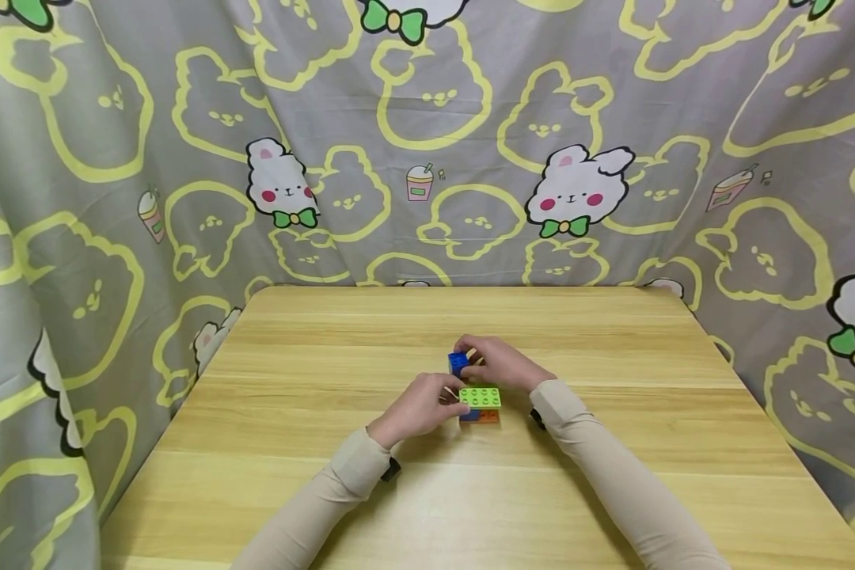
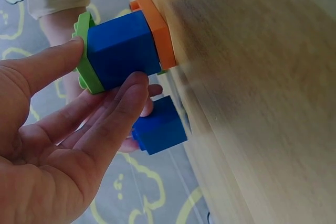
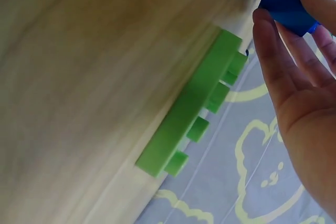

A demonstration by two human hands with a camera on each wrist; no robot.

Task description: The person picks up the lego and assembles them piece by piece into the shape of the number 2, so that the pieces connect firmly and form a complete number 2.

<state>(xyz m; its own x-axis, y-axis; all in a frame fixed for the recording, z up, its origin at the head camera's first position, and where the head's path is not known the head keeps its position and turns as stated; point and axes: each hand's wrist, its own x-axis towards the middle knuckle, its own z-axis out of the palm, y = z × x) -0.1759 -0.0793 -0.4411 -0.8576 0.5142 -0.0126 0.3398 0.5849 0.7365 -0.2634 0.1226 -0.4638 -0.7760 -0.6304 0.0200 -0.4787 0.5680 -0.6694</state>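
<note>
Your left grip (image 1: 420,405) pinches the brick stack (image 1: 480,402), thumb against its lime plate (image 2: 89,61) and a fingertip on its blue middle block (image 2: 123,51); an orange plate (image 2: 158,30) forms the lower layer. Your right grip (image 1: 507,366) pinches a separate blue block (image 2: 164,127) between thumb and fingers, just beyond the stack. The right wrist view also shows a green studded plate (image 3: 184,108); whether it is that same lime plate, I cannot tell. Risk noted: your fingers converge in a narrow space, so a knock from the right could twist the stack out of a light pinch. Pressure on the lime plate's right end, apparently unsupported, would likely tip it or prise it loose. Pose: both wrists angle inward, left palm turned toward the stack, right hand reaching farther forward. The beige sleeves (image 1: 613,467) run back towards you over the counter (image 1: 328,340), with a patterned curtain (image 1: 470,119) behind
</note>
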